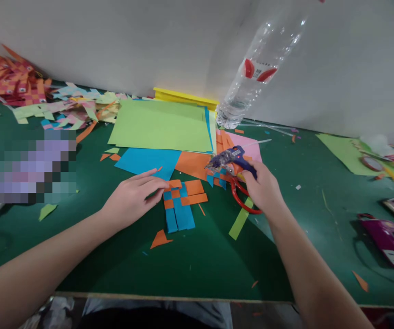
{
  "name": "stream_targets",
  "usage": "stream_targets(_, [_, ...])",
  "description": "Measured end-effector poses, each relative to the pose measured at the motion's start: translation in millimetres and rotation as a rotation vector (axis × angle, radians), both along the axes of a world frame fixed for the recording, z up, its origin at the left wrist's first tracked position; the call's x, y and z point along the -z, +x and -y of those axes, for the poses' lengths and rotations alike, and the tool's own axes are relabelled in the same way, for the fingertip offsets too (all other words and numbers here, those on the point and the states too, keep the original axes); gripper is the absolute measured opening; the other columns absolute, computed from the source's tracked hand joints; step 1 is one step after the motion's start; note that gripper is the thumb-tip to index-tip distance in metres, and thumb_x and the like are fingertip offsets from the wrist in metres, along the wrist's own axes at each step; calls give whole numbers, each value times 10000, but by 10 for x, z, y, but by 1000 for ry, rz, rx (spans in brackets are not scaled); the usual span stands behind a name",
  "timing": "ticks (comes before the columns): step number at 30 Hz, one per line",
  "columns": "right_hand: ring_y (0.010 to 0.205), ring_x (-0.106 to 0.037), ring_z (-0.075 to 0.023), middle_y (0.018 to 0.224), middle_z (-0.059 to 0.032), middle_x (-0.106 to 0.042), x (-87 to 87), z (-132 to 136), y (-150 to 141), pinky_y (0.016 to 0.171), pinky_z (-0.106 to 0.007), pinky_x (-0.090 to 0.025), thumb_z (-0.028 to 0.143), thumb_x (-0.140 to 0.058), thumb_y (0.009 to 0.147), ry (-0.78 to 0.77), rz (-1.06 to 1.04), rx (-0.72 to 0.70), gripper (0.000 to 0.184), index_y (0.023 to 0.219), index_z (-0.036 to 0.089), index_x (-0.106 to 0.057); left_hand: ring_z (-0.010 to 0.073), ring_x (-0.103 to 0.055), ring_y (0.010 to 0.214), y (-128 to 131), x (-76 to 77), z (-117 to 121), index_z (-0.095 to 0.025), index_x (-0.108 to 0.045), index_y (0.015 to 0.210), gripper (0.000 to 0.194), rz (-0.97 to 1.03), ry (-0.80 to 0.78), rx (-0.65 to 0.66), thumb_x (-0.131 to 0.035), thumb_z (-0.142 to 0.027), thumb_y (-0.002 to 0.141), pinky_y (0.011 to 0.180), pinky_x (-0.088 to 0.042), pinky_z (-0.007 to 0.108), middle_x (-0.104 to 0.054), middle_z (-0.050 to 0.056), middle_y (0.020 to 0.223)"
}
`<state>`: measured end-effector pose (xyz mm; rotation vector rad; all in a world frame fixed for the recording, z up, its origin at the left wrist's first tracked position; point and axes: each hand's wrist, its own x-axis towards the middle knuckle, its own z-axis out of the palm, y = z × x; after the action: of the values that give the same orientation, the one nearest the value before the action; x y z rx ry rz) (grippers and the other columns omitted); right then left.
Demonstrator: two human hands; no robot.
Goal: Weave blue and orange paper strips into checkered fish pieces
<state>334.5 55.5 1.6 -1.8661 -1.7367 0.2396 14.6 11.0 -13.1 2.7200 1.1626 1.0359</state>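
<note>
My right hand point(264, 188) is wrapped round the grip of a dark blue hot glue gun point(238, 157), whose nozzle points left above the paper. At the upper left corner of a woven piece of blue and orange paper strips point(179, 201), my left hand point(137, 196) pinches an orange strip end between thumb and index finger; its other fingers stretch forward. Loose blue and orange tails run from the weave toward me and to the right. Below the glue gun lie red-handled scissors point(237, 194), partly hidden by my right hand.
Behind the weave lies a stack of green sheets point(162, 125), with a blue sheet point(145, 161) in front. A clear plastic bottle point(252, 77) stands at the back. Folded paper strips point(15, 75) pile up at far left. A purple power strip point(387, 240) sits at right.
</note>
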Motion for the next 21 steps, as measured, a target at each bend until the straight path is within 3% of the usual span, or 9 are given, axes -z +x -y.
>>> stream_targets(7, [902,-628,-304,1040,-149,-665,49,56,-112,787,-459,-480,560,-582,758,15,34,-106,526,1104,164,-599,189,-713,974,15,-6,-10,-172,-660,939,147,-4,27,9,-513,-163,937,997,-538,405,-757,17,945])
stream_targets(14, [937,-631,-317,1052,-158,-664,81,115,-210,795,-472,-485,502,-586,775,152,111,-145,474,1100,157,-576,209,-705,1008,13,-9,-10,-180,-659,937,160,-18,36,5,-500,-170,944,963,-559,405,-759,16,940])
stream_targets(21, [949,-631,-338,1064,-158,-650,59,170,-273,778,-487,-495,468,-627,746,152,163,-186,504,1142,165,-554,205,-710,996,11,-16,-1,-178,-663,926,164,-20,41,10,-501,-171,944,977,-551,404,-759,6,916])
